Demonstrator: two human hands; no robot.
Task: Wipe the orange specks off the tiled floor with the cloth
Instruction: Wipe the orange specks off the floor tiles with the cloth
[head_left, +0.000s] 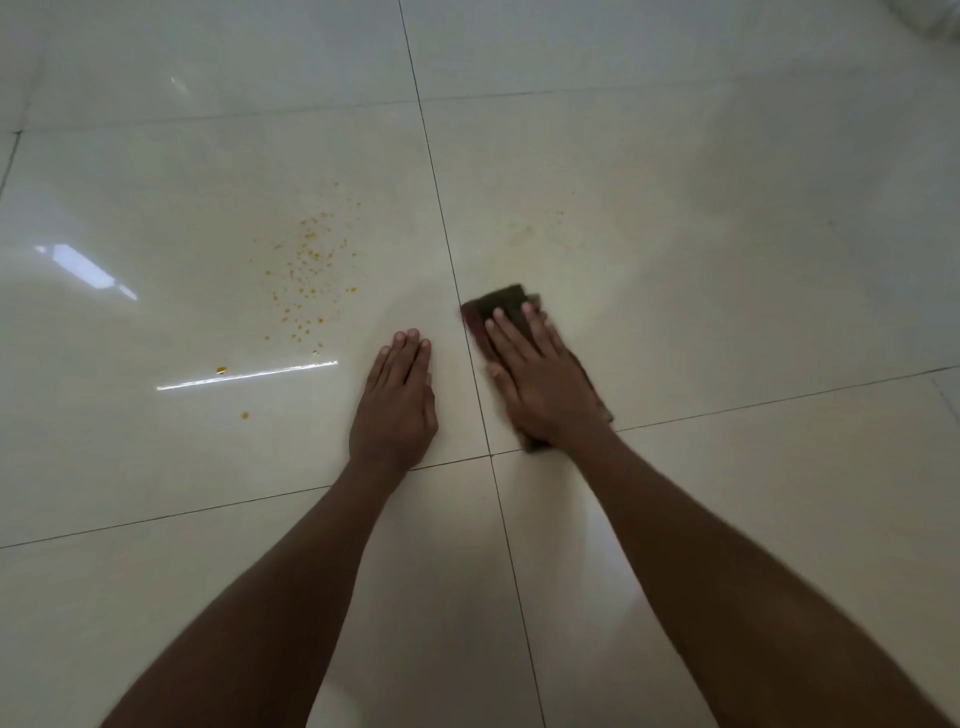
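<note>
A cluster of orange specks (309, 270) is scattered on the cream tiled floor (727, 260), left of a grout line. Two larger orange drops (222, 370) lie lower left. A faint yellowish smear (522, 236) shows on the tile to the right. My right hand (543, 379) lies flat on a dark folded cloth (501, 304) and presses it to the floor just right of the grout line. My left hand (397, 400) rests palm down on the bare tile, fingers together, right of the specks.
Glossy large tiles with dark grout lines (441, 218) run across the view. Window reflections (88, 270) glare on the left tile. A pale object edge (930, 21) sits at the top right corner.
</note>
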